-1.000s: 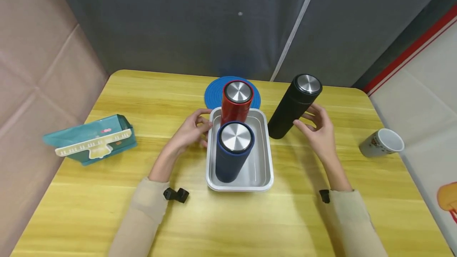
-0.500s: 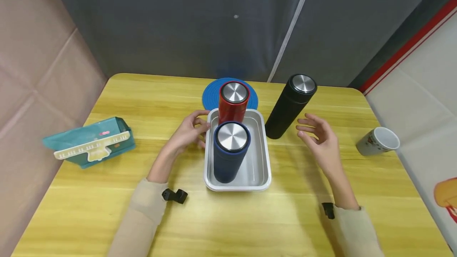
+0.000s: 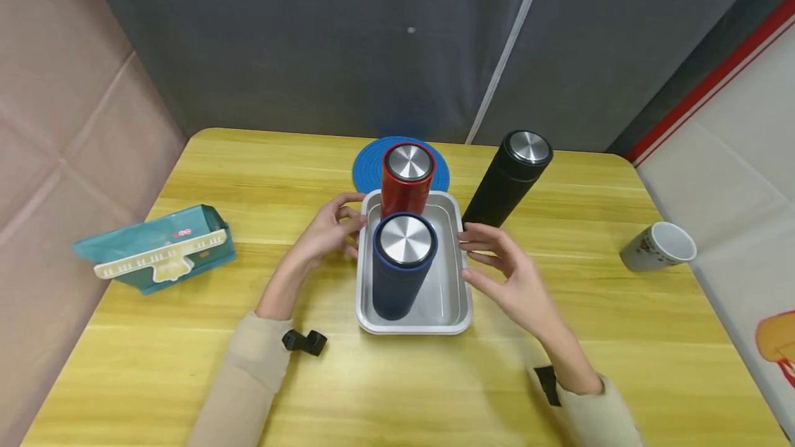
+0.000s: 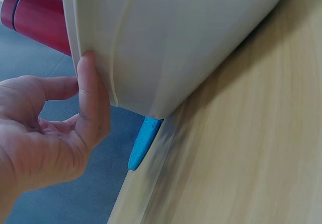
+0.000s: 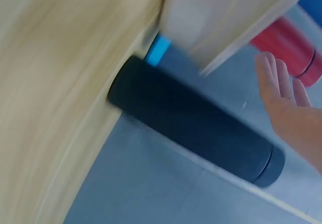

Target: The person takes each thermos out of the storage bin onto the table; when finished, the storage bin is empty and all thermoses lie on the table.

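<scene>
A metal tray (image 3: 413,323) sits mid-table with a red flask (image 3: 405,188) at its far end and a dark blue flask (image 3: 399,274) at its near end, both upright with steel caps. My left hand (image 3: 338,226) rests at the tray's left rim; in the left wrist view its thumb (image 4: 93,100) presses the tray's outer wall (image 4: 191,43). My right hand (image 3: 491,261) is open with spread fingers beside the tray's right rim, holding nothing. A black flask (image 3: 506,181) stands on the table just beyond it, also seen in the right wrist view (image 5: 201,128).
A round blue mat (image 3: 368,165) lies behind the tray. A teal box (image 3: 158,243) sits at the left, and a white cup (image 3: 660,247) lies tipped near the right edge. A small black clip (image 3: 304,341) rests by my left sleeve.
My right hand let go of the black flask, which now stands by itself, and moved left to the tray's right rim. The left hand stayed put.
</scene>
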`<move>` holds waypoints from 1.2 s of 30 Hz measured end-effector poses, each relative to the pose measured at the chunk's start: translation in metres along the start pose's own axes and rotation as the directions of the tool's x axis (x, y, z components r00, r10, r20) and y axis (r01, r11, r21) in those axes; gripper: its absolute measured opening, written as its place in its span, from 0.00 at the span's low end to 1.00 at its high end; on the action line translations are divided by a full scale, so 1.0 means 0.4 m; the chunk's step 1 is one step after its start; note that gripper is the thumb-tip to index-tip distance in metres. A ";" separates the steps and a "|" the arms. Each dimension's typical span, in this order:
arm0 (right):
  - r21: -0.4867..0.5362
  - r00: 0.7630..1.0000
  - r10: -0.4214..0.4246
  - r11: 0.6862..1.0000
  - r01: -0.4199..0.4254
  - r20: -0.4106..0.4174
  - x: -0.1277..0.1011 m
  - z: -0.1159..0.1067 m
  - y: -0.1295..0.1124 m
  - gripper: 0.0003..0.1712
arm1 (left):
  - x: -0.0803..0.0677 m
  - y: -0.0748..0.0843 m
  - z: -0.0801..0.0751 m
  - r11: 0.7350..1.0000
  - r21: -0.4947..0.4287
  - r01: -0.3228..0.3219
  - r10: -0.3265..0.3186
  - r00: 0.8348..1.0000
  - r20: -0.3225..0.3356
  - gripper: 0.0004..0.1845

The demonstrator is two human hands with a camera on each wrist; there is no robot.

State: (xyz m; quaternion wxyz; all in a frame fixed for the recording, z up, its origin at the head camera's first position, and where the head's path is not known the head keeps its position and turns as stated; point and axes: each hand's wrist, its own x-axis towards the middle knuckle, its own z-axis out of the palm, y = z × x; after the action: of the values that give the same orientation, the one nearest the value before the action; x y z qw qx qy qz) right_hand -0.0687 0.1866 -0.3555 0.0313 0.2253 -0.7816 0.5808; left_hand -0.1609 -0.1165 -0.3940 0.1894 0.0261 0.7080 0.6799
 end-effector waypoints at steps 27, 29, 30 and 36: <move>0.022 0.991 0.088 0.996 -0.091 0.098 0.032 0.162 -0.047 0.50 | 0.001 0.001 -0.001 1.000 0.003 0.001 -0.001 1.000 0.006 0.24; 0.006 0.991 0.093 0.996 -0.094 0.093 0.032 0.162 -0.049 0.49 | 0.001 0.001 -0.002 1.000 0.003 0.000 0.000 1.000 0.008 0.24; -0.003 0.992 0.094 0.996 -0.094 0.090 0.033 0.163 -0.050 0.49 | 0.001 0.001 -0.002 1.000 0.002 0.000 0.000 1.000 0.009 0.24; -0.040 0.995 0.084 0.996 -0.082 0.059 0.032 0.166 -0.046 0.48 | 0.001 -0.003 -0.003 1.000 -0.004 0.006 -0.006 1.000 0.011 0.24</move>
State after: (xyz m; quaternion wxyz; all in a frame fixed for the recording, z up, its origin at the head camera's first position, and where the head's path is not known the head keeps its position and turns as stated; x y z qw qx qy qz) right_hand -0.0588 0.1170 -0.3565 -0.0127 0.2094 -0.8017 0.5596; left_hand -0.1615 -0.1176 -0.3954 0.1954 0.0272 0.7057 0.6805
